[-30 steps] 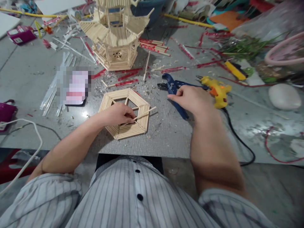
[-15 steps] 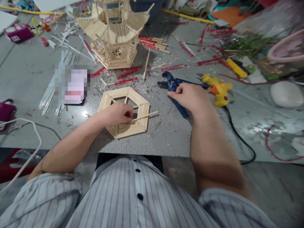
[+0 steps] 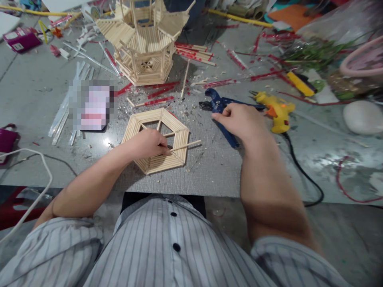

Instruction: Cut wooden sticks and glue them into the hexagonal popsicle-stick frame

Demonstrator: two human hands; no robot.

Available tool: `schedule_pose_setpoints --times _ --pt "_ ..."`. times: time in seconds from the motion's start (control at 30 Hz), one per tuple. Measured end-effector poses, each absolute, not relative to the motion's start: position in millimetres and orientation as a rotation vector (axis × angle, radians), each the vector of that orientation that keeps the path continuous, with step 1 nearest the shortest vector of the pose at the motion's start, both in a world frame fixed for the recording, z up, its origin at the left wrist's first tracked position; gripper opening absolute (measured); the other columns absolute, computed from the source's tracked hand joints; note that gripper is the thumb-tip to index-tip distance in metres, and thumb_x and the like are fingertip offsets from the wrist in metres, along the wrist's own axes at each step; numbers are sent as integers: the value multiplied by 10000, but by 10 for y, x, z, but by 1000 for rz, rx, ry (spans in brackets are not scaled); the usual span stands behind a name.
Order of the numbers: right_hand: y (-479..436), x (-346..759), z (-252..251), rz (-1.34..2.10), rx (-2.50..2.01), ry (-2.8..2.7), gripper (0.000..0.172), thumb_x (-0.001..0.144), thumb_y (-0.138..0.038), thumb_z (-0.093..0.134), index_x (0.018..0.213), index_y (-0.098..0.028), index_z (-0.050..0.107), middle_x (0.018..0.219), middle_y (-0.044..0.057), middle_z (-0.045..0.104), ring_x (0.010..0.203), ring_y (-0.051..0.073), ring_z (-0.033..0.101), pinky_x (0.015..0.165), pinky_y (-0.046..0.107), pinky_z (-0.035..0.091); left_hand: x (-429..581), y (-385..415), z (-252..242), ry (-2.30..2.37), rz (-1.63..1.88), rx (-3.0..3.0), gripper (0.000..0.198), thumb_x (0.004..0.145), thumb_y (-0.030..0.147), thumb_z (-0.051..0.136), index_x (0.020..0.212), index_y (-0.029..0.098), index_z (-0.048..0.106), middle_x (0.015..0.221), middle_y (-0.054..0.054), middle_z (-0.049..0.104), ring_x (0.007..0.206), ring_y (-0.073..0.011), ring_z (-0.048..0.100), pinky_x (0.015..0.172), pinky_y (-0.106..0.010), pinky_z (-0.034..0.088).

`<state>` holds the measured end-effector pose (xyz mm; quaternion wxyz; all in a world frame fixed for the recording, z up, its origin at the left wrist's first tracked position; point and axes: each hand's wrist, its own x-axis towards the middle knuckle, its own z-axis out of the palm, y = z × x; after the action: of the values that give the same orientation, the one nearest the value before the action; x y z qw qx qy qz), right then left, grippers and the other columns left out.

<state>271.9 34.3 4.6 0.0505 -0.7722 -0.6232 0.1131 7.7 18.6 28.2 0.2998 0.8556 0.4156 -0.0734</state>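
My left hand [image 3: 152,143] pinches a thin wooden stick [image 3: 191,145] whose free end sticks out to the right past a flat hexagonal frame [image 3: 181,147]. The frame is built of sticks round an opening with spokes, and my hand hides part of its middle. My right hand [image 3: 239,119] is closed at a blue pipe cutter [image 3: 220,105], its fingers curled over the handles. The cutter lies on the table with its jaws pointing left. Right of that hand rests a yellow glue gun [image 3: 279,111] with a black cord.
A pagoda-like stick model [image 3: 146,52] stands at the back, beside red-wrapped sticks [image 3: 196,54]. To the left lie a phone [image 3: 95,107] and clear glue sticks [image 3: 64,115]. Red wrapper scraps litter the table. A white rounded object [image 3: 359,116] sits at the far right.
The stick in my left hand has shifted very slightly to the right over the frame. My right hand stays at the pipe cutter, and the view has moved a little.
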Motion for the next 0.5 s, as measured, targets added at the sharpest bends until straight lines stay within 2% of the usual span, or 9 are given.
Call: schedule_pose_setpoints --times 0.5 --pt "339 2721 61 379 -2360 -1895 302 794 -534 522 698 -247 504 815 123 629 779 290 558 619 372 361 85 178 288 1123 -188 2218 185 811 281 606 809 179 759 757 0 738 680 -97 608 644 -200 371"
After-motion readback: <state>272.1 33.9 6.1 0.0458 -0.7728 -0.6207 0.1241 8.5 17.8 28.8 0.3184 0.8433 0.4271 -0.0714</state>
